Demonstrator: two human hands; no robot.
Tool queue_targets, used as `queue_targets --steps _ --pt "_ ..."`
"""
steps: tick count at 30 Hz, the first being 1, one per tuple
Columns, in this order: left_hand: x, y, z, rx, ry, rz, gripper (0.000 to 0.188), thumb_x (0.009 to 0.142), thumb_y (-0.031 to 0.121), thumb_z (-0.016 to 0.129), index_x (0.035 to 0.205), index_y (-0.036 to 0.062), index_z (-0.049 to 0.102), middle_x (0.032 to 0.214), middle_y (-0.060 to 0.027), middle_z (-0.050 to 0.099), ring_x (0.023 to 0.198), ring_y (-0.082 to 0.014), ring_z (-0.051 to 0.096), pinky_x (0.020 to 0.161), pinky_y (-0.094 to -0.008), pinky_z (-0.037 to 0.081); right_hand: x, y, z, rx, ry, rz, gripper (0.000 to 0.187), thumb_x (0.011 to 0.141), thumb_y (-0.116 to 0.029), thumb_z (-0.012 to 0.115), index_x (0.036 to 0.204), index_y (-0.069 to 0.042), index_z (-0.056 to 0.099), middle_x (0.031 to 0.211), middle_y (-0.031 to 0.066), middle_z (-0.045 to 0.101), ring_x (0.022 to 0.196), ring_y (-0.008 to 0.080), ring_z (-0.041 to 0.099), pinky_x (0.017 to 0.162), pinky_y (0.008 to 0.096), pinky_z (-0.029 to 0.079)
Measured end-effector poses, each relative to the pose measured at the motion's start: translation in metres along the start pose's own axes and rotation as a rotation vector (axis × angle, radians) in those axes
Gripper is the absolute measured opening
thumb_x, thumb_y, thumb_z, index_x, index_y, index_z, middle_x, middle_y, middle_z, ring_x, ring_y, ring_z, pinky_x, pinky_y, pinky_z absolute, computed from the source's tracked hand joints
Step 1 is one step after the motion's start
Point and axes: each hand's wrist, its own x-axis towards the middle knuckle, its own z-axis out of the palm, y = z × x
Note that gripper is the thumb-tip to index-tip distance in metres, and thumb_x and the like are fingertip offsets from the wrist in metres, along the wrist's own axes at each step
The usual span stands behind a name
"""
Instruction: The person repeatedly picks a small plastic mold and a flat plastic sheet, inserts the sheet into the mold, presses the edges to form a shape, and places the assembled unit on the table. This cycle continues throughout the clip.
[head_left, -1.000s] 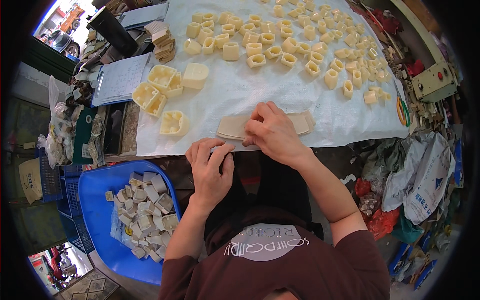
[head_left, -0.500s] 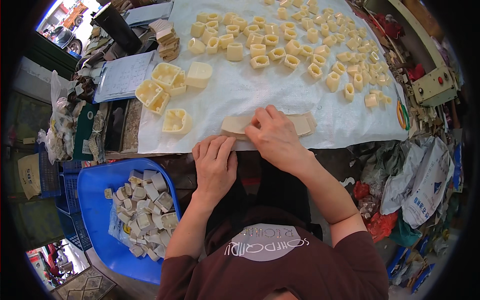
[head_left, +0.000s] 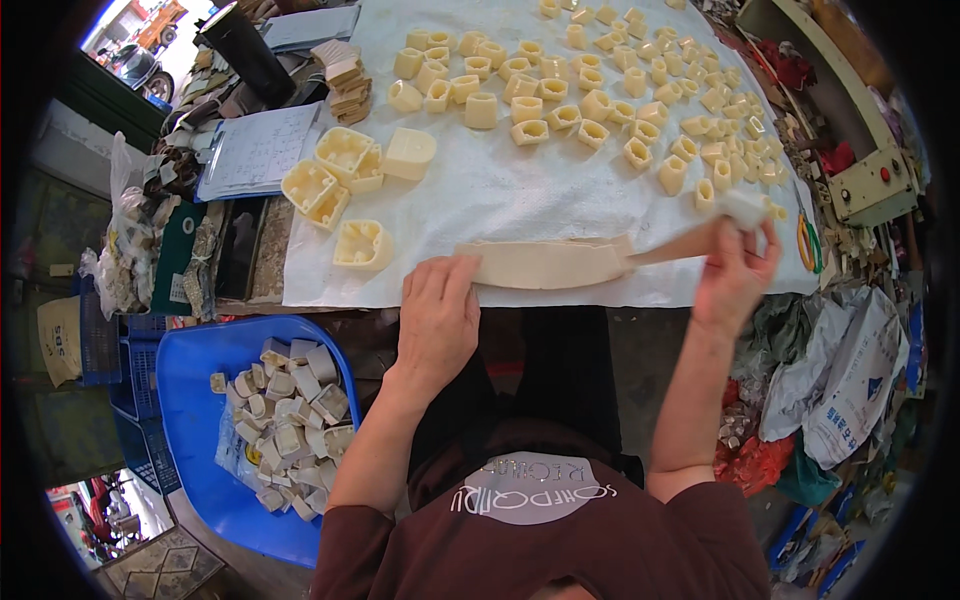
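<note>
A curved beige strip [head_left: 548,268] lies along the near edge of the covered table. My left hand [head_left: 438,305] rests at its left end, fingers pressed together on it. Off to the right, my right hand [head_left: 735,275] pinches the far end of a thin tan strip [head_left: 680,244], stretched from the beige strip's right end. A whitish, blurred piece [head_left: 745,208] shows just beyond those fingertips. Past my left hand stand larger cream moulded caps [head_left: 362,245], and many small hollow cream caps [head_left: 530,132] are spread over the far side.
White woven sheeting [head_left: 420,215] covers the table. At left are a clipboard with paper [head_left: 255,155], a stack of tan pieces [head_left: 345,85] and a black cylinder [head_left: 245,55]. A blue tub [head_left: 190,400] of pale caps stands below. Scissors [head_left: 808,243] lie at the right edge.
My right hand has moved from the middle of the beige strip far to the right, drawing out the thin tan strip. My left hand has shifted slightly right. The view has shifted a little.
</note>
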Motion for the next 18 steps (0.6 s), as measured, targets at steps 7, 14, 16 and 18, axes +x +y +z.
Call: queue_targets --steps 7,14,16,18 --pt "0.022 -0.036 -0.034 0.523 0.206 -0.401 0.052 0.066 0.019 0.075 0.115 0.0105 0.058 0.103 -0.0172 0.048 0.091 -0.0299 0.048 0.084 -0.0405 0.039 -0.004 -0.053 -0.021 0.103 -0.252 0.115 0.026 0.085 -0.005 0.06 0.107 -0.005 0.049 0.099 0.0091 0.057 0.082 0.0192 0.057 0.069 0.0312 0.05" --pt "0.013 -0.027 -0.048 0.268 0.24 -0.327 0.051 0.066 0.012 0.076 0.109 0.0059 0.05 0.102 -0.0161 0.054 0.098 -0.0301 0.051 0.087 -0.0411 0.041 -0.051 -0.05 0.027 0.205 -0.54 0.293 0.012 0.09 -0.015 0.055 0.097 -0.007 0.049 0.075 0.0046 0.045 0.056 0.0122 0.043 0.045 0.0235 0.036" --pt "0.013 -0.004 -0.054 -0.341 0.286 -0.405 0.053 0.069 0.007 0.07 0.113 0.0061 0.042 0.115 -0.0196 0.05 0.108 -0.0304 0.05 0.09 -0.0402 0.042 -0.062 -0.046 0.028 0.237 -0.639 0.393 0.014 0.09 -0.017 0.056 0.096 -0.007 0.049 0.073 0.006 0.046 0.053 0.0137 0.044 0.043 0.025 0.036" --pt "0.009 0.013 -0.055 -0.86 0.252 -0.358 0.056 0.071 0.004 0.064 0.117 0.008 0.032 0.125 -0.0241 0.045 0.117 -0.0328 0.048 0.094 -0.0392 0.042 -0.07 -0.037 0.035 0.375 -0.883 0.52 0.019 0.088 -0.018 0.058 0.1 -0.005 0.05 0.084 0.0143 0.053 0.062 0.0213 0.055 0.056 0.0346 0.047"
